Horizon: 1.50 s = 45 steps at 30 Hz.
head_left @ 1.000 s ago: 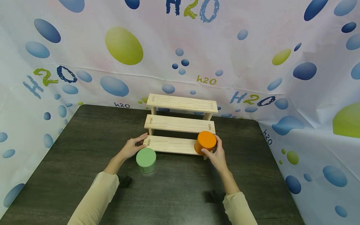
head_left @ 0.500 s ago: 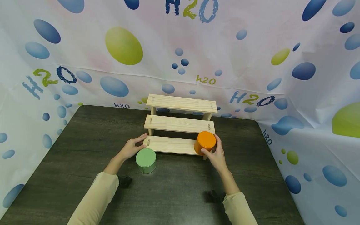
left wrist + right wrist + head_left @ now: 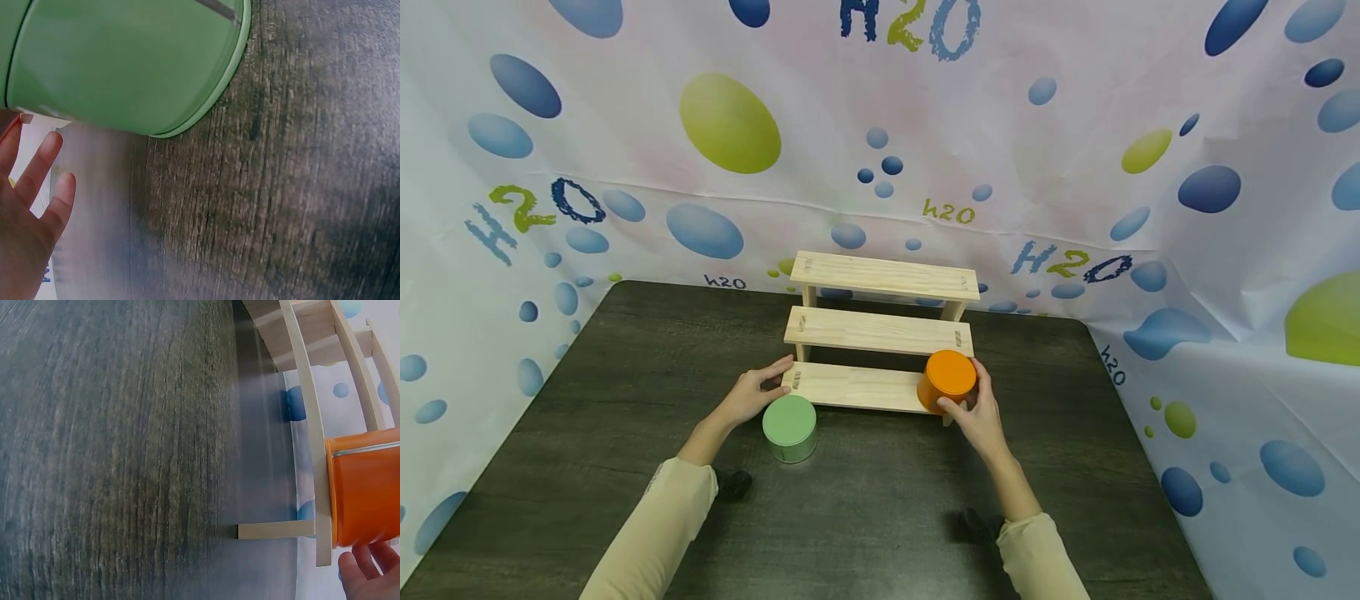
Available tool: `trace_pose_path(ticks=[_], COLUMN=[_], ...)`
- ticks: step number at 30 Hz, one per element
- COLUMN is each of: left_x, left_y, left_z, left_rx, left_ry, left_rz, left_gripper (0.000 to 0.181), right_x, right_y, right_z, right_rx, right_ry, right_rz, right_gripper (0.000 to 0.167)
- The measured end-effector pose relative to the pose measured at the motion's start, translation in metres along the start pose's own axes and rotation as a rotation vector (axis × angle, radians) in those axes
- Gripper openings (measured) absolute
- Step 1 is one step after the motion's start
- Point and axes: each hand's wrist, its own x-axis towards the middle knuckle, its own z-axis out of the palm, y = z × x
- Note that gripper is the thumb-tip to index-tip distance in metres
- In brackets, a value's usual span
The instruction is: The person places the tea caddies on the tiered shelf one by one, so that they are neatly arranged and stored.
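An orange round tin (image 3: 948,379) stands upright at the right end of the lowest step of a three-tier wooden rack (image 3: 850,385). Around its right side, the thumb and fingers of my right hand (image 3: 984,418) hold it; some fingertips are hidden behind it. My left hand (image 3: 748,397) touches the left end of the lowest step, its index finger and thumb stretched towards the wood. In the left wrist view its other fingers (image 3: 40,165) look straight and spread. A green round tin (image 3: 790,427) stands on the table just in front of that hand.
The dark wood-grain table (image 3: 865,517) carries the rack near its back edge. Behind and beside the table hangs a white curtain (image 3: 820,108) with blue and green spots. The rack's middle step (image 3: 880,329) and top step (image 3: 883,273) rise behind the lowest one.
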Motion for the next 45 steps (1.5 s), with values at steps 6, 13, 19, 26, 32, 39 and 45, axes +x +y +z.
trace_pose_path(ticks=[6,13,19,26,32,39,45], left_x=[-0.004,-0.011,-0.005,-0.007,-0.013,-0.011,-0.012], left_y=[0.014,0.04,0.016,0.024,0.044,0.036,0.043], left_z=[-0.003,-0.007,-0.002,-0.003,-0.007,-0.006,-0.007], left_rx=[-0.009,-0.03,-0.003,-0.008,-0.011,-0.023,-0.017], left_ry=[-0.008,-0.02,-0.004,-0.004,-0.019,-0.018,-0.016], left_rz=[0.005,-0.004,-0.001,0.016,0.01,0.017,0.014], left_gripper=[0.05,0.048,0.049,0.048,0.048,0.048,0.047], right_x=[0.002,0.0,-0.008,-0.015,-0.026,-0.027,-0.032], right_y=[0.016,0.038,0.039,0.03,0.002,0.025,0.036], right_z=[-0.002,-0.003,-0.004,-0.006,-0.006,-0.009,-0.009], right_rx=[-0.013,-0.047,-0.066,-0.046,-0.064,-0.122,-0.137], right_ry=[0.017,0.043,0.048,0.028,0.01,0.002,-0.011], right_rz=[-0.036,-0.09,-0.112,-0.008,-0.004,0.017,0.006], right_gripper=[0.079,0.08,0.079,0.078,0.073,0.073,0.074])
